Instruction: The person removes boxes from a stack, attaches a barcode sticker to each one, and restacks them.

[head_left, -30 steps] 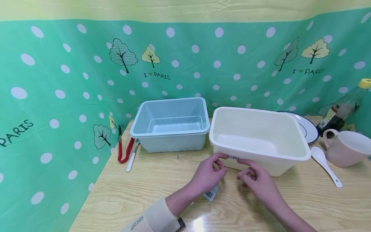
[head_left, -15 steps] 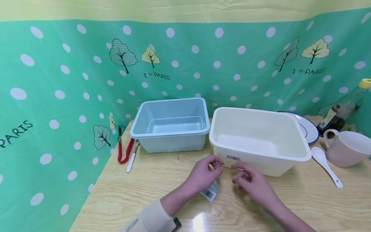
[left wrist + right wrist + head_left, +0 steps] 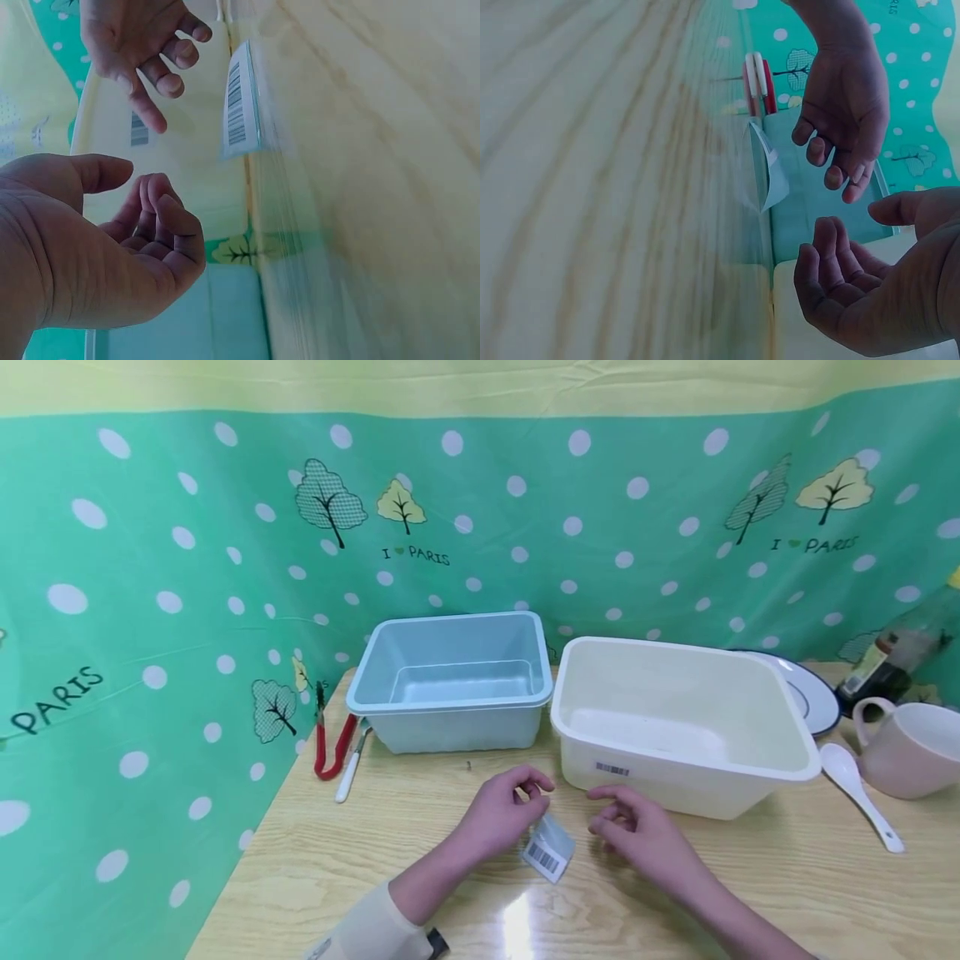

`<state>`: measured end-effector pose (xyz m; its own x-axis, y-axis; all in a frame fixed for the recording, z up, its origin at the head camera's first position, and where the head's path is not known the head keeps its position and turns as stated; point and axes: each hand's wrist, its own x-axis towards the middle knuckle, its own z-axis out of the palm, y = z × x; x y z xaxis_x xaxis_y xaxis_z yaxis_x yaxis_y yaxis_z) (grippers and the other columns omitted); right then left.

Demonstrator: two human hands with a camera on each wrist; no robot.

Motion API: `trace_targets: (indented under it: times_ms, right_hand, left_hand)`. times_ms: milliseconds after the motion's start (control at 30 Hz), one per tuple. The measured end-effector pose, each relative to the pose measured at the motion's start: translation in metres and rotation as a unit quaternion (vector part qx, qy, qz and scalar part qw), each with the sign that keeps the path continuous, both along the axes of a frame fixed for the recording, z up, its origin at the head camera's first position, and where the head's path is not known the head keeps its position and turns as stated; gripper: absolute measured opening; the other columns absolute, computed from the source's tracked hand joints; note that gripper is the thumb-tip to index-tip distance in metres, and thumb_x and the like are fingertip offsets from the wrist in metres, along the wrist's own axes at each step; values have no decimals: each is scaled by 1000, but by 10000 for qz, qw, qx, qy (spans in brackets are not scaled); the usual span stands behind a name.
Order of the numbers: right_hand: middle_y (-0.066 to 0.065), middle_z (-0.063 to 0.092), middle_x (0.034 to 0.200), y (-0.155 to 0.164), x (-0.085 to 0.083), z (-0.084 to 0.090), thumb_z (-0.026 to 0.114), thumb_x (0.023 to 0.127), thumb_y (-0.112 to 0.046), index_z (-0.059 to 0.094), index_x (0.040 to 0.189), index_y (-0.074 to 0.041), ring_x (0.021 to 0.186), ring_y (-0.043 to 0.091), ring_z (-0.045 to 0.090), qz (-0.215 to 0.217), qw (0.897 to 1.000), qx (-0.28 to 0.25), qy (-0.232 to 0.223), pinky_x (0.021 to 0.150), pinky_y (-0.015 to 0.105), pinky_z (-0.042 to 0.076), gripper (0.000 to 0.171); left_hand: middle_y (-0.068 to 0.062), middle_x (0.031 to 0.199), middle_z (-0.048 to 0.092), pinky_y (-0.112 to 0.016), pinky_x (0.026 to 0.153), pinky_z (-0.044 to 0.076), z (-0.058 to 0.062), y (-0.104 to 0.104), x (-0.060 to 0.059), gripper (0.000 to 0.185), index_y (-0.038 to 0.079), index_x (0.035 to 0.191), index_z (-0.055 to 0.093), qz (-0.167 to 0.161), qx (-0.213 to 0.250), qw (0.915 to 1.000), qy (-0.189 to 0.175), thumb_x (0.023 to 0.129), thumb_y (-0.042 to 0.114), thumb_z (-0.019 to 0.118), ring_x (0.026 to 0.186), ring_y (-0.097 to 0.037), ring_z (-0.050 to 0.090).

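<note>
My left hand hovers over the wooden table in front of a cream tub. Its fingers are loosely curled and hold nothing. My right hand hangs beside it, also loosely curled and empty. Between them a small sheet with a barcode label lies on the table, one edge lifted. A barcode sticker sits on the tub's front wall. The left wrist view shows the left hand, the right hand, the sheet and the sticker. The right wrist view shows both hands and the sheet.
A light blue tub stands left of the cream one. Red tongs and a white-handled utensil lie by the left wall. At the right are a plate, a white spoon, a pink cup and a dark bottle.
Both hands have drawn back from the cream tub's front wall toward me. The barcode sticker they were touching now shows uncovered on the wall.
</note>
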<state>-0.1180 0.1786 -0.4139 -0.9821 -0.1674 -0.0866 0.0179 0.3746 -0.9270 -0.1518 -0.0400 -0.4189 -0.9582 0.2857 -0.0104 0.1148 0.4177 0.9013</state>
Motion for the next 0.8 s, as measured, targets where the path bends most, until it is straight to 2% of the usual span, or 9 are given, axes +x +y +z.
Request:
trace_targets:
  times_ms: [233, 467, 633, 800]
  right_hand:
    - [8, 66, 93, -6, 1, -1, 70, 92, -8, 59, 132, 0, 71, 25, 65, 119, 9999, 9, -106, 61, 35, 57, 43]
    - [8, 64, 92, -8, 1, -2, 71, 91, -10, 59, 134, -2, 69, 25, 63, 307, 9993, 149, -175, 57, 34, 56, 45]
    - [8, 62, 90, -8, 2, -6, 72, 89, -12, 55, 137, 0, 67, 24, 60, 721, 9965, 329, -250, 51, 32, 52, 52]
    - [7, 63, 90, -6, 6, -9, 72, 91, -16, 53, 137, 0, 70, 23, 60, 1089, 9920, 469, -426, 51, 31, 51, 52]
  left_hand:
    - [4, 88, 62, -25, 58, 46, 1, -13, 3, 15, 10, 107, 70, -54, -189, 9998, 19, 94, 15, 67, 66, -11, 53]
    - [3, 91, 62, -25, 57, 46, 2, -18, 7, 13, 11, 105, 68, -447, -412, 9977, -284, 93, 15, 68, 72, -13, 56]
    - [4, 93, 63, -29, 67, 50, 0, -19, 9, 14, 14, 107, 68, -695, -610, 9946, -480, 93, 13, 69, 81, -14, 59]
    - [5, 96, 64, -29, 73, 52, -2, -20, 9, 18, 14, 111, 69, -993, -775, 9901, -622, 94, 11, 67, 83, -12, 61]
